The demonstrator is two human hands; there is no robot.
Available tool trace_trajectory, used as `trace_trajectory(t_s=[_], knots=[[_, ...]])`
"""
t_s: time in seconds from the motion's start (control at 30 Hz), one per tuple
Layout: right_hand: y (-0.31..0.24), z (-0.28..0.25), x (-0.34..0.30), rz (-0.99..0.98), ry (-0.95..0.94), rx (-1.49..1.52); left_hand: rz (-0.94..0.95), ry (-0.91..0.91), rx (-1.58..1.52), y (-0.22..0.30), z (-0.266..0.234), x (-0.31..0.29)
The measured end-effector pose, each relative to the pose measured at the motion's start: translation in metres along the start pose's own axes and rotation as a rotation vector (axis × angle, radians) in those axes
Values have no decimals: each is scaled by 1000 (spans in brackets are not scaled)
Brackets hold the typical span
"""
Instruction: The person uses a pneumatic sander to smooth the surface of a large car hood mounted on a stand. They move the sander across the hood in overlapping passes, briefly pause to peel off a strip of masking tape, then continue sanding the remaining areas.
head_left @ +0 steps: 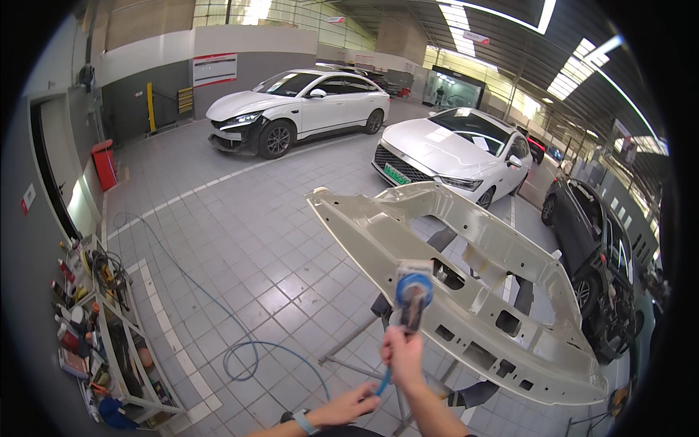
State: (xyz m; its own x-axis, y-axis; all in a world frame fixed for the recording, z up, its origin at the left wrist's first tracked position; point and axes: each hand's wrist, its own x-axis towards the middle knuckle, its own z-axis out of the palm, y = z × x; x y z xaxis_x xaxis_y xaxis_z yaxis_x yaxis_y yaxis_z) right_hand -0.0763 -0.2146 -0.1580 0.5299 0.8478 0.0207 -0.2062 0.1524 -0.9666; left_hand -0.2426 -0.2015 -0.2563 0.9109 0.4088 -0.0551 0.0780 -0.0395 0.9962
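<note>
My right hand (404,357) is closed around the handle of a blue and black air sander (414,293), whose blurred pale rectangular pad lies against the near-left edge of a beige-grey car tailgate panel (371,231). Below it, my left hand (353,404), with a light band on the wrist, has its fingers closed at the blue air hose (384,380) just under the sander. The panel has several cut-outs and rests on a stand with dark padded arms (477,394). Part of the pad's contact with the panel is blurred.
The hose (251,342) loops over the tiled floor at left. A shelf cart (120,349) full of bottles and tools stands at lower left, a red bin (104,166) beyond. Two white cars (320,105) (451,146) stand ahead; a dark, partly dismantled car (586,240) is at right.
</note>
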Motion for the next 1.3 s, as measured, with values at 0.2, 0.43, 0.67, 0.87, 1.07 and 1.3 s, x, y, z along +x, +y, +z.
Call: trace_trajectory(t_s=[0.2,0.43,0.67,0.87,1.07,1.3], knots=[[-78,-57,29,378,-32,-166,255,-133,-297,-88,74,35],[-133,-63,40,404,-194,-863,192,-922,279,-197,133,48],[-112,-42,27,498,9,-513,329,-362,106,-152,177,85],[-95,-41,32,366,43,-364,187,-248,194,-163,168,64],[-101,-47,41,262,59,-693,163,-376,-72,-159,181,105],[-174,-93,62,-138,-253,-1554,241,-341,46,-191,141,33]])
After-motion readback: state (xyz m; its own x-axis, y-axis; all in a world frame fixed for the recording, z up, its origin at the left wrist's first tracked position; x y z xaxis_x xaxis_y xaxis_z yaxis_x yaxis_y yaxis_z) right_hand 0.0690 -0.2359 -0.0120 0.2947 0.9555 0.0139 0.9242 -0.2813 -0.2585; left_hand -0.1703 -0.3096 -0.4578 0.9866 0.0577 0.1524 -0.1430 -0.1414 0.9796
